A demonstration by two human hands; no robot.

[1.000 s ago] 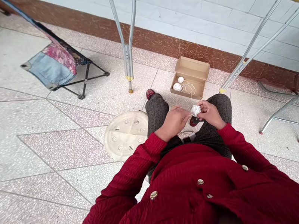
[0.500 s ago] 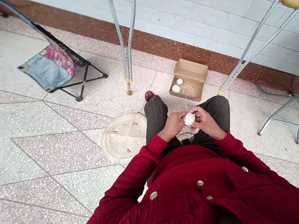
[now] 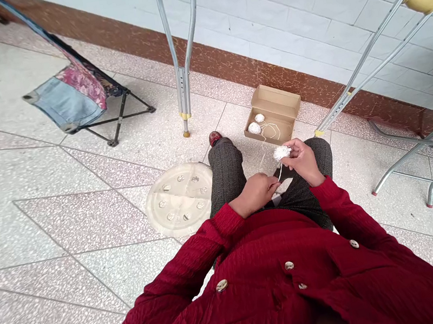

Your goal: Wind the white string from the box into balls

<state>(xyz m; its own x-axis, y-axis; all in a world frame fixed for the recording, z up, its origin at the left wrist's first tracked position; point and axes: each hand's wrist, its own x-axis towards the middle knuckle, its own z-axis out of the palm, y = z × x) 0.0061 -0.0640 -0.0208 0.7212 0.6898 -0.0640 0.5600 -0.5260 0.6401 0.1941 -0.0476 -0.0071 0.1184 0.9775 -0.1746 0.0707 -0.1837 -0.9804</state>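
The right hand (image 3: 303,158) is raising a white thread ball (image 3: 282,152) in a closed grip, while the left hand (image 3: 260,190), at seven o'clock, is pinching its strand (image 3: 280,174).

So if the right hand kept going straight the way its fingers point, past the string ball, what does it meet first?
Probably the open cardboard box on the floor. The right hand holds the string ball with fingers aimed up-frame toward it, though depth is unclear.

The seated person's knees (image 3: 265,159) point to twelve o'clock, where an open box (image 3: 272,115) lies on the floor against the wall, with string balls (image 3: 254,127) in it. At ten o'clock lies a round lid (image 3: 179,198), a folding chair (image 3: 78,96) beyond it. Crutches (image 3: 178,53) lean on the wall at eleven and two.
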